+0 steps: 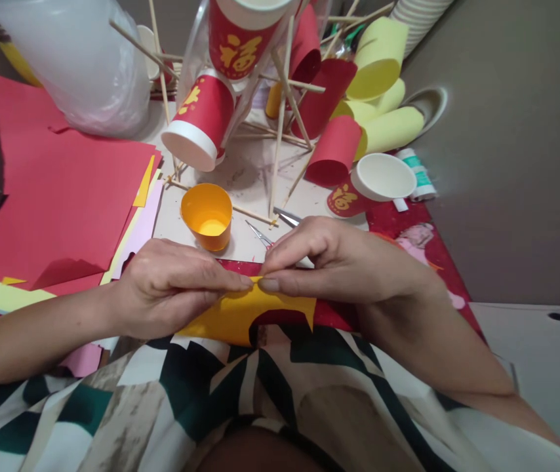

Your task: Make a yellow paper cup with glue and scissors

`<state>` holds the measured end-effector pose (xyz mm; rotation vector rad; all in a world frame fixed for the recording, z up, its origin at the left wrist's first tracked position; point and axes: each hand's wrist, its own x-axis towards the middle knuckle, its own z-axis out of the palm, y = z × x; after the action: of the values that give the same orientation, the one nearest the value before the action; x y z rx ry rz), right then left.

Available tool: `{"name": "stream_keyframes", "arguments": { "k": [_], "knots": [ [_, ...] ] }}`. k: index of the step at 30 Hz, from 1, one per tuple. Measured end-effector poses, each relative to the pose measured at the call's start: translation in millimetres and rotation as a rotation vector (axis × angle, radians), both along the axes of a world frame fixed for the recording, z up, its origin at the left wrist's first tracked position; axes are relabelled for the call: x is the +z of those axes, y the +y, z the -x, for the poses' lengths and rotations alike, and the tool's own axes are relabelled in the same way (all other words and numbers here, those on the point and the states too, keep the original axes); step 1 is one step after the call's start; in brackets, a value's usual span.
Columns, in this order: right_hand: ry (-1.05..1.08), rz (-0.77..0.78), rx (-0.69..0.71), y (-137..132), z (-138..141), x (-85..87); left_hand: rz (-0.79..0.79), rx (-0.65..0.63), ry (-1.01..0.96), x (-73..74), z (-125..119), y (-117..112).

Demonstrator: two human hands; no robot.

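Note:
Both hands pinch the top edge of a sheet of orange-yellow paper, close together near its middle. A rounded piece is cut out of the paper's lower edge. My left hand is closed, thumb and fingers pressed on the paper. From the other side my right hand grips it, thumb against the bent fingers. Just beyond the hands stands an orange paper cup shape, open at the top. A pair of scissors lies behind my right hand, which partly hides it.
Red paper sheets are stacked at the left, below a plastic bag. A wooden stick frame rises in the middle near red paper cups. Rolled yellow paper and a red tube lie at the right.

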<state>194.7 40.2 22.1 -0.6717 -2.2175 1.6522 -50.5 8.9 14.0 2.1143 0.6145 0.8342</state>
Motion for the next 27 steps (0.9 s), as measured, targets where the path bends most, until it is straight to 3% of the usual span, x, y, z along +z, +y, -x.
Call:
{"name": "stream_keyframes", "arguments": {
  "k": [5, 11, 16, 21, 27],
  "knots": [
    [-0.030, -0.110, 0.040, 0, -2, -1.2, 0.215, -0.059, 0.044, 8.6, 7, 8],
    [-0.061, -0.159, 0.100, -2, -2, -1.6, 0.394, 0.134, 0.151, 24.0, 3, 4],
    [-0.067, -0.227, 0.073, -8, 3, -7.8, 0.515, 0.010, 0.317, 17.0, -9, -3],
    [-0.061, -0.272, 0.067, -11, 6, -9.8, 0.550, 0.011, 0.298, 13.4, -10, -3],
    [-0.029, -0.194, 0.023, -9, 4, -7.3, 0.438, 0.052, 0.247, 12.8, -7, -4]
  ]
}}
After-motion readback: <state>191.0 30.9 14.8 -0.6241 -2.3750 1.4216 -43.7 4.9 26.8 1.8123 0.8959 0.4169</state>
